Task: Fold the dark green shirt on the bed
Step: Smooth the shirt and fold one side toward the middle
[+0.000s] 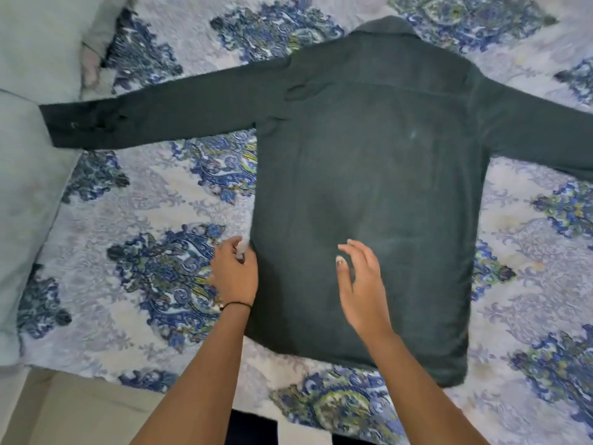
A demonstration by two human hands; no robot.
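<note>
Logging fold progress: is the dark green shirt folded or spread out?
Spread out. The dark green shirt lies flat, both sleeves stretched sideways, no fold visible. Left hand at its side edge, right hand open over it.

I'm looking down on the bed point(179, 194), which is wearing a pale cover with blue and green paisley. The shirt point(369, 175) is lying flat on it, back up, with the collar point(385, 27) at the far side and the hem toward the near edge. Its sleeves are spreading out. The left sleeve point(160, 117) is reaching onto a pale pillow point(29, 194) at the left edge, and the right sleeve point(539, 130) is running off the frame. A second pillow point(38, 36) is sitting far left.
</note>
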